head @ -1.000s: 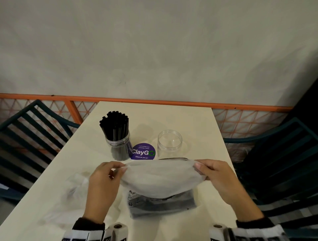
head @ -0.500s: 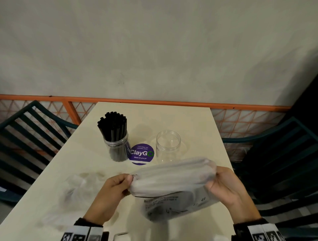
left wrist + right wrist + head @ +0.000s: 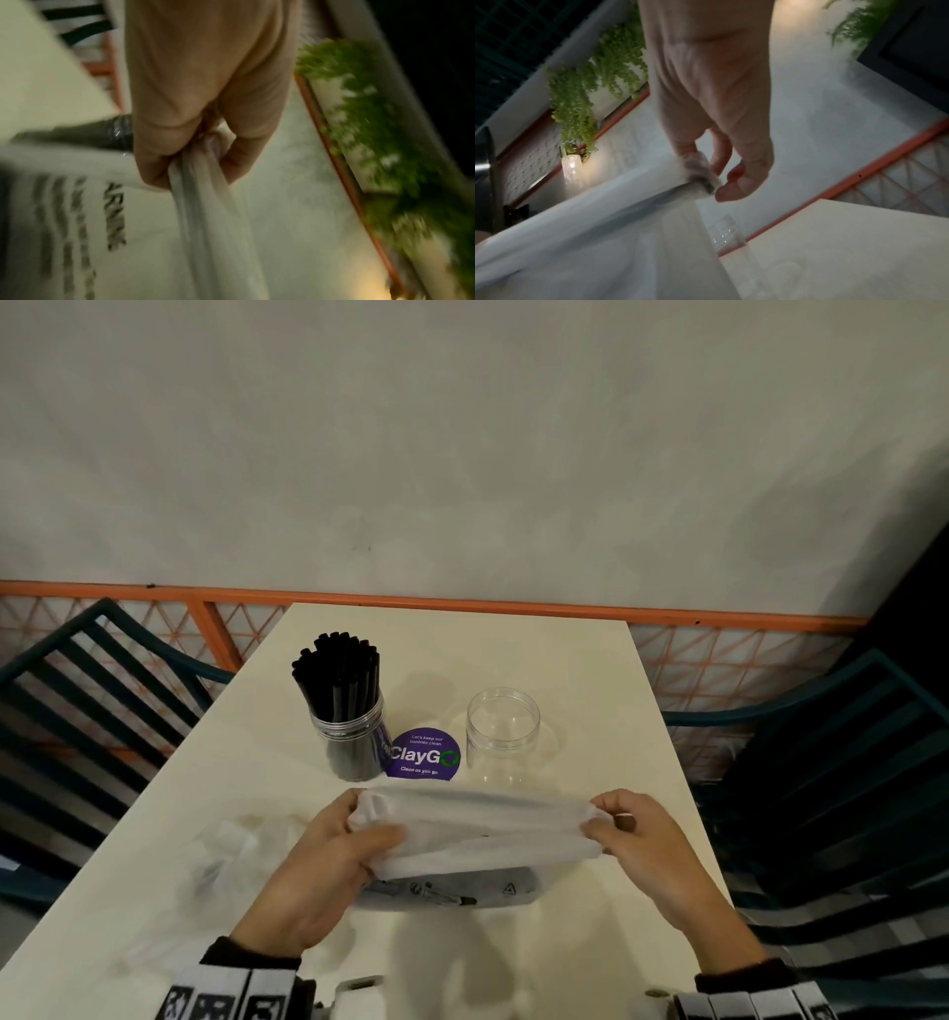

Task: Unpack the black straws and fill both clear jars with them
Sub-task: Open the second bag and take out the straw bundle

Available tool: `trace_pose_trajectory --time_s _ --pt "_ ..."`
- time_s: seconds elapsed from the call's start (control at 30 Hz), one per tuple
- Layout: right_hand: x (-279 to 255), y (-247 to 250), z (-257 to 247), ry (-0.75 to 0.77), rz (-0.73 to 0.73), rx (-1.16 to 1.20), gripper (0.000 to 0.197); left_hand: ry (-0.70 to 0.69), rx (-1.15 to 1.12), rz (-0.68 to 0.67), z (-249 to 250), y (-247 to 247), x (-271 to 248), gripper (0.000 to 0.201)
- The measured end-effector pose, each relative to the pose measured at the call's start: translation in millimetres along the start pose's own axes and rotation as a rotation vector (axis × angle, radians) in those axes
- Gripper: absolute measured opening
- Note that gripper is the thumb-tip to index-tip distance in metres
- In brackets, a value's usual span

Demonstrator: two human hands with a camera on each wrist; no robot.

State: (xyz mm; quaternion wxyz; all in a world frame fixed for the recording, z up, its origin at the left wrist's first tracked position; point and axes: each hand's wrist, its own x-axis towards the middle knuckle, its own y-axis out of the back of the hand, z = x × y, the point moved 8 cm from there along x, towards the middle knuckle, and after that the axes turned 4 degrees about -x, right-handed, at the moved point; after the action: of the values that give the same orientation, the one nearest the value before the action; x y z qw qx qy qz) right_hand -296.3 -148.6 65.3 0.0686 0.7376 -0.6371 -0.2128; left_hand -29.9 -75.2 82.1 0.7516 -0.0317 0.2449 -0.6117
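Note:
A translucent white plastic bag (image 3: 477, 834) with black print is stretched between both hands just above the table. My left hand (image 3: 328, 860) grips its left end, bunched plastic (image 3: 200, 182) running out between thumb and fingers. My right hand (image 3: 637, 845) pinches the right end (image 3: 700, 174). Dark contents show dimly through the bag's lower part (image 3: 452, 891). Behind the bag, a clear jar (image 3: 354, 737) packed with black straws (image 3: 339, 675) stands at the left, and an empty clear jar (image 3: 502, 737) stands at the right, its ribbed neck (image 3: 725, 233) showing in the right wrist view.
A purple ClayGo sticker (image 3: 423, 755) lies between the jars on the cream table (image 3: 513, 654). A crumpled clear plastic wrapper (image 3: 231, 855) lies left of my left hand. Dark slatted chairs (image 3: 92, 690) flank the table on both sides. An orange rail (image 3: 462, 603) runs behind.
The bag went from hanging open and raised to pulled taut and flat between the hands. Both hands dropped lower and drew further apart.

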Motion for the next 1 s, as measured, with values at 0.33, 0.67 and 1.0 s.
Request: trace_pose_trajectory --time_s 0.33,0.67,1.0 --pt "-5.8 -7.2 10.9 -0.247 -0.195 0.762 0.02 -0.34 0.869 0.391 16.7 30.2 -8.0 0.014" --pt "-10.6 -34.0 8.5 -0.251 -0.407 0.705 0.037 0.235 -0.075 -0.036 -45.5 -2.7 2.4 0.034" --pt "-11.4 -34.2 14.9 -0.446 -0.464 1.307 0.023 0.377 -0.469 0.059 -46.5 -2.0 -3.5 0.015"
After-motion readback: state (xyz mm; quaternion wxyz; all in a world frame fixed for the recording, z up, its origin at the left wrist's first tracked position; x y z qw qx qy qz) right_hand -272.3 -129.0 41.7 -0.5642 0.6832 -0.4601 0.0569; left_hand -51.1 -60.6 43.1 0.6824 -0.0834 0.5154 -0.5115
